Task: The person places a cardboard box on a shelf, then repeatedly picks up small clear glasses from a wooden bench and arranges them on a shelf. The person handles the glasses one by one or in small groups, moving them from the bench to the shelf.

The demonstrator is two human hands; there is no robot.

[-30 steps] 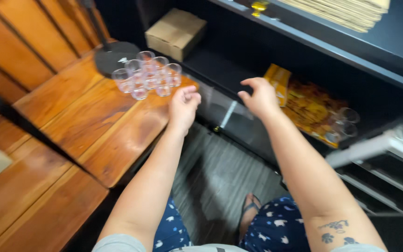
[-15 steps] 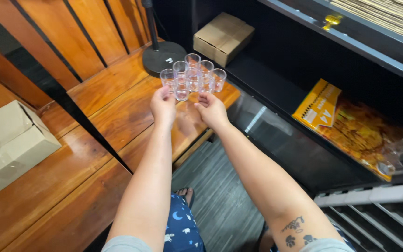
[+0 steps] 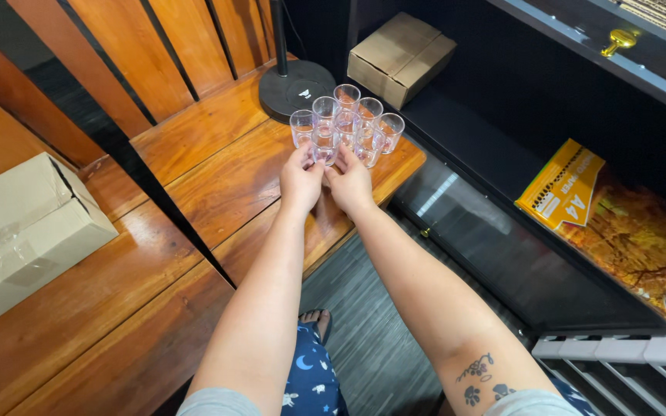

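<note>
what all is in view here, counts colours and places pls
glasses: about eight, clear, clustered at the wooden platform's far corner
lamp base: one, black, round, just behind the glasses
small box: one, brown cardboard, on the dark shelf beyond the glasses
large box: one, brown cardboard, taped, on the wood at left
platform: wooden, reddish brown planks
paper pack: one, yellow, on the lower shelf at right
knob: one, gold, upper right on the cabinet
left hand: fingers on the nearest glass
right hand: fingers on the same glass from the right
</note>
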